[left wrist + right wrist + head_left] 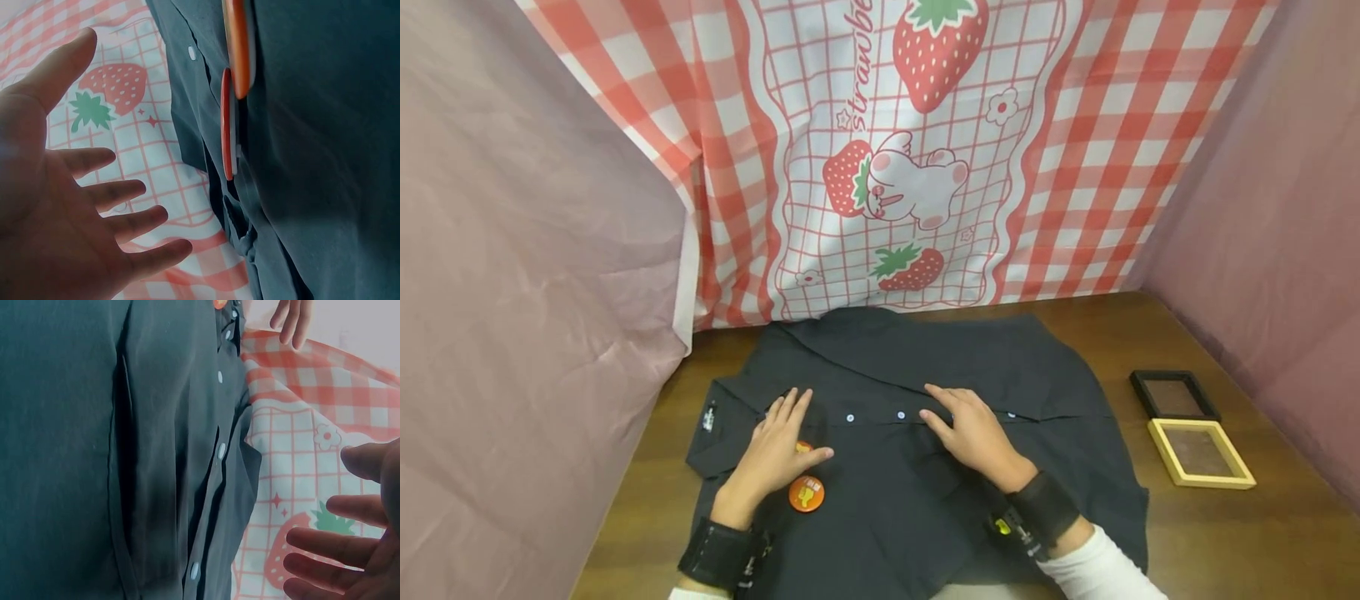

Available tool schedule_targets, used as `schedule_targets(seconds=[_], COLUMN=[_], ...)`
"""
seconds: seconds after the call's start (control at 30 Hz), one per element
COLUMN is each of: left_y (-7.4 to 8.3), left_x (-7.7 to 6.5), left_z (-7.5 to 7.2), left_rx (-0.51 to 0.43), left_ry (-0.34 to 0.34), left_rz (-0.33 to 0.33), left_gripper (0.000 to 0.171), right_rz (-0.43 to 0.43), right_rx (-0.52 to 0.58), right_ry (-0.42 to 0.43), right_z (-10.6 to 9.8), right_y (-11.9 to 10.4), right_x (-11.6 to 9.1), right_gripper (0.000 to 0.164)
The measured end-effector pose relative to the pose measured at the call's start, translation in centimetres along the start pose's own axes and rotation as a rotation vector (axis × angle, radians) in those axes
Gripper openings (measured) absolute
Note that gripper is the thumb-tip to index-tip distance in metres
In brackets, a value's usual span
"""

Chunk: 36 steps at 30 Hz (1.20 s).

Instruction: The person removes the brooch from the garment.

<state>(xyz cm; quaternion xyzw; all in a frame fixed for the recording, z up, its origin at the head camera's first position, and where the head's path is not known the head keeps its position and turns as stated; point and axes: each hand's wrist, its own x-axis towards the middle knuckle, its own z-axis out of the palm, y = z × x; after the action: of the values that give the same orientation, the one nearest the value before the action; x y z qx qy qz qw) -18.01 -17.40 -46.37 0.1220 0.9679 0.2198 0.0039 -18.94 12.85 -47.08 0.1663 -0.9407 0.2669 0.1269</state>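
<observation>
A dark button-up shirt (880,500) lies spread on the table, its collar toward the left and a row of pale buttons (901,415) across it. Two round orange badges sit on its front: one badge (806,494) shows whole, while the other badge (803,447) is partly hidden by my left hand (773,450). That hand is over the shirt near the collar, fingers spread and holding nothing. Over the button row farther right is my right hand (976,435), its fingers extended with nothing in them. Both wrist views show gaps between the hands and the cloth.
At the table's right stand a black square frame (1142,397) and a pale yellow frame (1213,481), side by side. A red-checked strawberry cloth (1082,167) hangs behind the table (1285,533). Pinkish drapes (550,250) enclose the left and right sides.
</observation>
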Motion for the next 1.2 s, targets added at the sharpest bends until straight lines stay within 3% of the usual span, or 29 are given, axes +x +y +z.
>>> schedule_targets(seconds=[0.37,0.7,1.2], left_y=[-0.2,-0.6,-0.6], left_x=[0.6,-0.8,-1.4], left_z=[-1.2,-0.5,-0.1], left_rx=[0.004,-0.050,-0.106], left_ry=[-0.008,-0.040,-0.057], left_rz=[-0.014,-0.010,0.013], left_gripper=[0.096,0.101,0.107], right_rz=[-0.063,-0.056,-0.057], right_rx=[0.033,0.063,0.090], right_ry=[-0.054,-0.077,-0.079], right_z=[-0.8,0.3,0.8], right_y=[-0.8,-1.8,-2.4], right_x=[1.7,1.0,0.9], right_gripper=[0.050,0.048,0.046])
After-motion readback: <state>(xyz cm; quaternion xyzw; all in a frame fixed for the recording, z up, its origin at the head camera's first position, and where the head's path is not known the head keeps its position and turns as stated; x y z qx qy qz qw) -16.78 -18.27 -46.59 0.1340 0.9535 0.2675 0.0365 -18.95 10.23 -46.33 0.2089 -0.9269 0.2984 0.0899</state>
